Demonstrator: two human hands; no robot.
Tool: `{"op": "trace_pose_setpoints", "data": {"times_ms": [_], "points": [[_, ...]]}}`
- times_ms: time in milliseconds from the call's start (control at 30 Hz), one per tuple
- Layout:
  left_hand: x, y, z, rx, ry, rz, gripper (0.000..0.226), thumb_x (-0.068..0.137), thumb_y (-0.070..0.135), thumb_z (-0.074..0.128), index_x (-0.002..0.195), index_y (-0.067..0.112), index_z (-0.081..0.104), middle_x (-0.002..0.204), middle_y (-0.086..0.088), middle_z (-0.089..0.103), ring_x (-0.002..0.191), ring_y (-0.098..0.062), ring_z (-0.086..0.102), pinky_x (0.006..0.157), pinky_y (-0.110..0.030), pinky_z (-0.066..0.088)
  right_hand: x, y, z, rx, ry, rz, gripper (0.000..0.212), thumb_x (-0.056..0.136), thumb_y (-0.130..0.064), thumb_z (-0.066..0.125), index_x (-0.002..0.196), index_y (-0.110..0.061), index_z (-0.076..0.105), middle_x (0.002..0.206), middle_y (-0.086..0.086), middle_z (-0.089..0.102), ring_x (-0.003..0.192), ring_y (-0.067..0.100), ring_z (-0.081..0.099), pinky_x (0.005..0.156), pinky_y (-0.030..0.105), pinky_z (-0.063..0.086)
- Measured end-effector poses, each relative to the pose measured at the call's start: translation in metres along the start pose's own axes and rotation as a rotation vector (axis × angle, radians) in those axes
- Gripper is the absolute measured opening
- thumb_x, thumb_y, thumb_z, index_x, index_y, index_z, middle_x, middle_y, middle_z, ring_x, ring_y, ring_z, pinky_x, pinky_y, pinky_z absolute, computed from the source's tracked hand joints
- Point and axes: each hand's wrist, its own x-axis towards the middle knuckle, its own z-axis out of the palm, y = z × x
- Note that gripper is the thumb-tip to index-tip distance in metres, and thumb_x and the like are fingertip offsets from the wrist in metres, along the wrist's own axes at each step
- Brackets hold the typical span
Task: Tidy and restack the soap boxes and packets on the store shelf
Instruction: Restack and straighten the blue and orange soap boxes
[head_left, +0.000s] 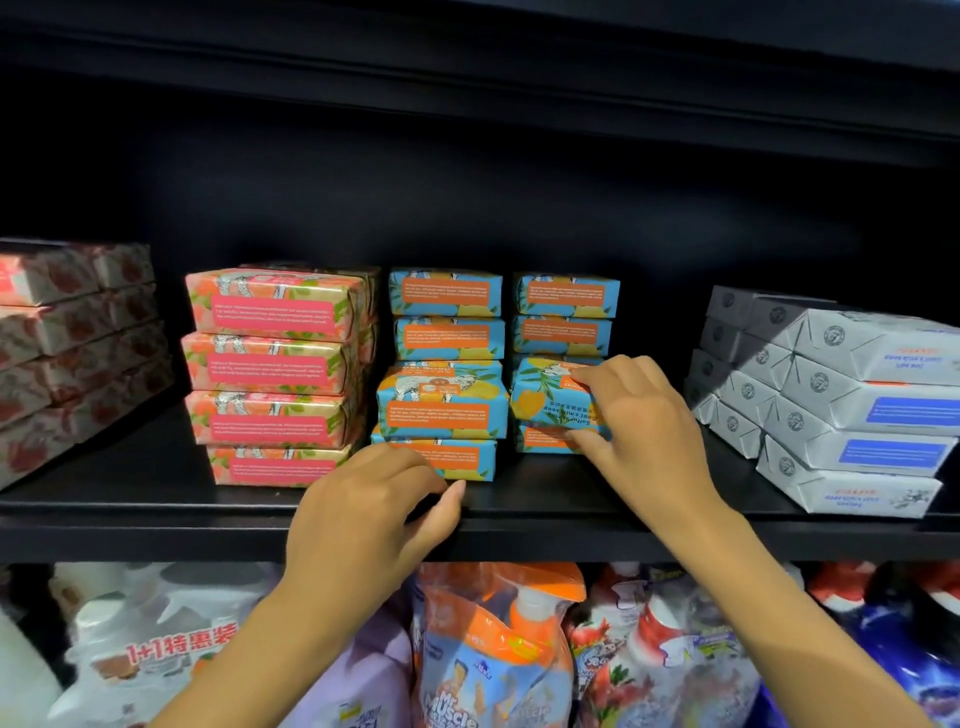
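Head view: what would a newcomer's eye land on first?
The right hand pinches a tilted blue soap packet at mid-shelf, skewed on its stack. The left hand reaches the lowest packet of the neighbouring blue stack. Stacked pink soap packets stand left, white packets right.

We lose the red floral boxes (67, 338) off the left edge, the white packets (852, 400) off the right. We can't read small print on the blue soap boxes (447, 293). Our right hand (644, 415) covers part of the tilted blue box (540, 400); lower-shelf bottles (660, 644) are cut off below.
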Motion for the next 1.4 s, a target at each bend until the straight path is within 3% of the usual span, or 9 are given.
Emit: {"op": "trace_pose_setpoints", "data": {"times_ms": [300, 467, 567, 633, 900, 1033, 1133, 1267, 1400], "points": [[0.005, 0.007, -0.007, -0.198, -0.027, -0.177, 0.04, 0.085, 0.051, 0.048, 0.069, 0.022, 0.071, 0.067, 0.012, 0.066, 0.065, -0.009, 0.06, 0.052, -0.033, 0.049, -0.03, -0.007, -0.032, 0.245, 0.403, -0.076, 0.034, 0.081, -0.018, 0.066, 0.108, 0.001, 0.062, 0.101, 0.012, 0.06, 0.097, 0.019, 0.05, 0.08, 0.014, 0.037], [0.027, 0.027, -0.025, -1.085, -0.087, -0.657, 0.046, 0.064, 0.067, 0.057, 0.074, 0.026, 0.076, 0.07, -0.005, 0.073, 0.064, -0.013, 0.068, 0.056, -0.021, 0.053, -0.042, -0.026, -0.036, 0.22, 0.568, -0.366, 0.024, 0.084, -0.006, 0.065, 0.106, -0.002, 0.056, 0.103, 0.01, 0.058, 0.102, 0.027, 0.054, 0.09, 0.037, 0.046], [0.031, 0.034, -0.031, -1.243, -0.276, -0.632, 0.043, 0.061, 0.056, 0.069, 0.083, 0.02, 0.077, 0.085, -0.009, 0.075, 0.08, -0.02, 0.072, 0.068, -0.027, 0.056, -0.046, -0.036, -0.029, 0.225, 0.564, -0.459, 0.019, 0.087, -0.007, 0.062, 0.105, -0.003, 0.057, 0.108, 0.009, 0.058, 0.103, 0.028, 0.056, 0.089, 0.045, 0.047], [0.028, 0.039, -0.032, -1.315, -0.219, -0.593, 0.035, 0.062, 0.036, 0.079, 0.091, 0.016, 0.076, 0.093, -0.01, 0.074, 0.087, -0.024, 0.072, 0.073, -0.029, 0.057, -0.048, -0.04, -0.026, 0.227, 0.528, -0.477, 0.015, 0.089, -0.01, 0.06, 0.104, -0.006, 0.056, 0.111, 0.008, 0.063, 0.107, 0.026, 0.055, 0.089, 0.048, 0.047], [0.014, 0.03, -0.035, -0.952, 0.066, -0.291, 0.043, 0.062, 0.033, 0.079, 0.104, 0.035, 0.07, 0.103, 0.014, 0.072, 0.101, -0.005, 0.066, 0.082, -0.015, 0.05, -0.041, -0.037, -0.051, 0.666, 0.172, -0.077, 0.07, 0.072, -0.037, 0.073, 0.134, -0.021, 0.046, 0.133, -0.009, 0.048, 0.127, 0.005, 0.042, 0.101, 0.012, 0.031], [0.011, 0.03, -0.031, -0.788, 0.147, -0.171, 0.04, 0.069, 0.034, 0.075, 0.108, 0.037, 0.065, 0.109, 0.02, 0.067, 0.106, -0.004, 0.062, 0.087, -0.014, 0.046, -0.028, -0.034, -0.057, 0.555, -0.003, -0.21, 0.052, 0.075, -0.027, 0.068, 0.125, -0.02, 0.055, 0.122, -0.015, 0.055, 0.116, 0.0, 0.049, 0.097, 0.02, 0.041], [0.011, 0.03, -0.032, -0.764, 0.138, -0.116, 0.038, 0.071, 0.034, 0.074, 0.108, 0.034, 0.064, 0.112, 0.018, 0.065, 0.109, -0.006, 0.06, 0.09, -0.017, 0.046, -0.027, -0.035, -0.058, 0.406, 0.071, -0.343, 0.033, 0.078, -0.02, 0.069, 0.109, -0.009, 0.063, 0.107, -0.003, 0.062, 0.1, 0.009, 0.055, 0.087, 0.02, 0.044], [0.009, 0.03, -0.035, -0.79, -0.04, -0.223, 0.074, 0.058, 0.05, 0.08, 0.126, 0.04, 0.054, 0.133, 0.024, 0.05, 0.127, 0.0, 0.045, 0.1, -0.023, 0.04, -0.033, -0.033, -0.053, 0.241, 0.289, -0.46, 0.022, 0.079, -0.004, 0.065, 0.1, -0.001, 0.062, 0.098, 0.012, 0.064, 0.093, 0.024, 0.057, 0.078, 0.035, 0.049], [0.014, 0.034, -0.038, -1.04, -0.087, -0.371, 0.076, 0.051, 0.041, 0.084, 0.121, 0.033, 0.056, 0.118, 0.018, 0.064, 0.109, -0.005, 0.062, 0.09, -0.025, 0.052, -0.038, -0.037, -0.045, 0.187, 0.459, -0.514, 0.012, 0.094, -0.015, 0.054, 0.099, -0.004, 0.052, 0.103, 0.009, 0.056, 0.095, 0.023, 0.056, 0.079, 0.03, 0.048]]}}
